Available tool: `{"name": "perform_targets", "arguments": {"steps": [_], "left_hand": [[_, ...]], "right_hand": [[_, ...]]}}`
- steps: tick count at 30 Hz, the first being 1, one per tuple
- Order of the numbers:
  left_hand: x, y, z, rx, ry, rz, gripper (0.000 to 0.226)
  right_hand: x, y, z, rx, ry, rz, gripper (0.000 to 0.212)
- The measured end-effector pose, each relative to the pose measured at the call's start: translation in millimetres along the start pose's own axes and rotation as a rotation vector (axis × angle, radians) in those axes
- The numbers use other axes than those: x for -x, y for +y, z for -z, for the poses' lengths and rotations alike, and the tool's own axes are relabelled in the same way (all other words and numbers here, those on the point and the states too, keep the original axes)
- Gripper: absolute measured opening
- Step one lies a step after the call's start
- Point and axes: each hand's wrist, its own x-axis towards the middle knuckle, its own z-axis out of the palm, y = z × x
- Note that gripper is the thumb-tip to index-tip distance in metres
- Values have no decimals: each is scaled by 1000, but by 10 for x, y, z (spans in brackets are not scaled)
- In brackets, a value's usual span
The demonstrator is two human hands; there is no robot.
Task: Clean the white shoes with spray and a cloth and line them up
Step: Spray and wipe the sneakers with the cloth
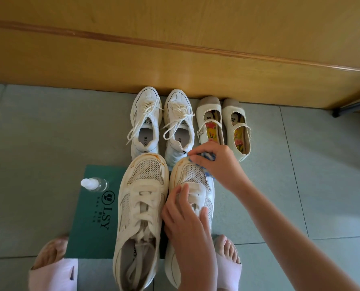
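Here, white shoes (141,206) stand on grey tiles (300,175) near wooden panelling (174,59).

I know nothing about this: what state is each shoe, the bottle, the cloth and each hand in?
Spray bottle: standing on green mat, untouched.
Cloth: bunched in right hand, pressed on toe.
Right big sneaker: held by left hand, toe under cloth.
Left big sneaker: orange-stained toe, laced.
Laced sneakers: paired against wooden panel.
Strap shoes: paired beside them.
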Motion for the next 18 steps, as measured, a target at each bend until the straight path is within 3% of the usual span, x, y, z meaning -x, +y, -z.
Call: {"name": "perform_targets", "arguments": {"steps": [4, 11, 18], "left_hand": [[-1, -2, 1, 4, -10, 3, 61], [-3, 9, 28, 30, -4, 1, 59], [-12, 4, 35, 19, -5, -13, 58]], "right_hand": [[-42, 1, -26, 8, -35, 64, 9], [-128, 148, 7, -76, -10, -154, 5], [345, 217, -83, -199, 262, -181, 13]]}}
